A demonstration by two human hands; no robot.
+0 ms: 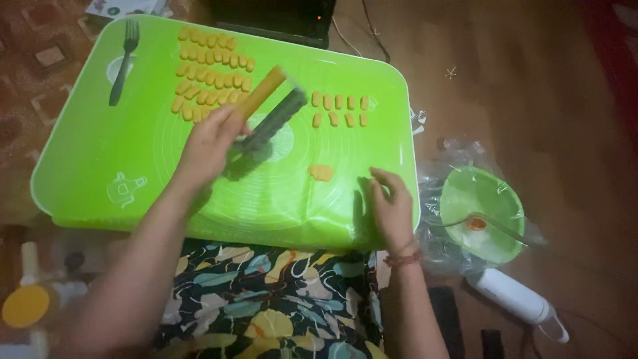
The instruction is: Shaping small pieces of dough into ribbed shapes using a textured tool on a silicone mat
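Observation:
A bright green mat covers a low table. My left hand holds a long ridged board with a yellow handle, tilted above the mat's middle. My right hand rests at the mat's front right edge, fingers curled, holding nothing that I can see. A small lump of yellow dough lies on the mat to the left of my right hand. Several shaped yellow dough pieces sit in rows at the far left, and a smaller group of dough pieces lies at the far right.
A green bowl with a spoon and orange scrap sits on clear plastic to the right. A white bottle lies on the wooden floor below it. A dark device stands behind the mat. A yellow lid is at lower left.

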